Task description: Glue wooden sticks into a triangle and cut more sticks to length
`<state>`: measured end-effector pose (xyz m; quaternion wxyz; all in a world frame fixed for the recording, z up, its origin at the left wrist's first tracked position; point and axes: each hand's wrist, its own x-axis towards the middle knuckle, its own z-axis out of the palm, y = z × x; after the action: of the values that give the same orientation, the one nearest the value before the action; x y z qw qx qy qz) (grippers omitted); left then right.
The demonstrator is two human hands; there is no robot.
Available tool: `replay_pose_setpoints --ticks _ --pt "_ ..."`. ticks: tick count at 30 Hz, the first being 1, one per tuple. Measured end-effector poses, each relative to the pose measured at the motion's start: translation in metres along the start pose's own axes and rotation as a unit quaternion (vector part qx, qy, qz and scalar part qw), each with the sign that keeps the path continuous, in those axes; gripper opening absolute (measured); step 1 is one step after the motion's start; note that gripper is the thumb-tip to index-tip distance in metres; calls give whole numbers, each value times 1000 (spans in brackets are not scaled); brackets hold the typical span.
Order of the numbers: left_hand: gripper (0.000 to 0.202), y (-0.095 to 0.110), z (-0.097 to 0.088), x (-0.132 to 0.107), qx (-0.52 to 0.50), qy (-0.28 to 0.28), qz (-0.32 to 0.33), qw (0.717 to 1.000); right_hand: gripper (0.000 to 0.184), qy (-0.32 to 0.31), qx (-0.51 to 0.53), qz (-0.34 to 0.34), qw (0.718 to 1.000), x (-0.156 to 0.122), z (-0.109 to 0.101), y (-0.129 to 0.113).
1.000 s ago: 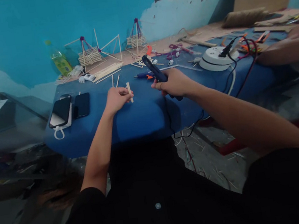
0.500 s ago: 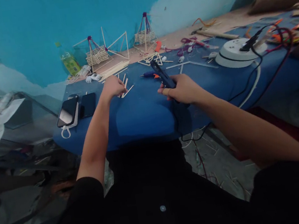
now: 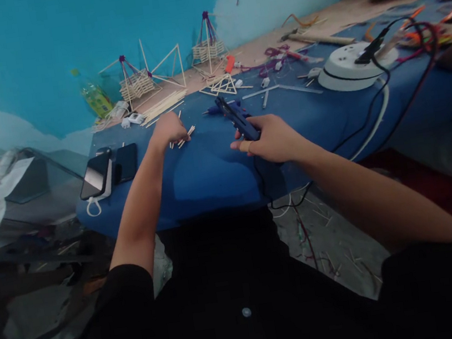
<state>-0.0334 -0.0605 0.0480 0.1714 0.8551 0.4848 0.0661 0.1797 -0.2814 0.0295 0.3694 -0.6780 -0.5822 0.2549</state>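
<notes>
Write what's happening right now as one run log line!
left hand: at short sticks, grip unclear | right hand: gripping dark tool | stick models: near blue wall | bottle: upper left

Just one view in play, the head camera, peering forward and down from above the black shirt (image 3: 226,293) at bottom centre! It sits near enough that the left hand (image 3: 170,129) and right hand (image 3: 269,136) show just above mid-frame, with the blue table (image 3: 215,182) spanning the middle and the turquoise wall (image 3: 113,22) filling the upper left.
</notes>
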Motion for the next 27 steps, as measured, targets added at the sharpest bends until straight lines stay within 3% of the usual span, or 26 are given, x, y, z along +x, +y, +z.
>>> replay_pose_setpoints --ticks 5,10,12,15,19,23,27 --pt "11 -2 -8 -7 -47 -9 -28 998 49 7 2 -8 1000 -1 -2 2" --pt "30 -17 -17 -8 -25 73 -66 995 47 4 1 7 1000 -1 0 4" --pt "34 -19 -15 -8 -7 91 -78 993 43 4 2 10 1000 -2 3 5" --pt "40 -17 -8 -6 -1 68 -103 992 36 9 2 4 1000 -3 8 5" --pt "61 -17 -1 6 42 69 -129 988 31 6 6 -4 1000 -6 12 2" --pt "52 -23 3 22 58 69 -109 990 28 6 29 -7 1000 -9 13 -9" --pt "48 -30 4 20 40 89 -94 991 21 -5 76 17 997 -7 18 -27"
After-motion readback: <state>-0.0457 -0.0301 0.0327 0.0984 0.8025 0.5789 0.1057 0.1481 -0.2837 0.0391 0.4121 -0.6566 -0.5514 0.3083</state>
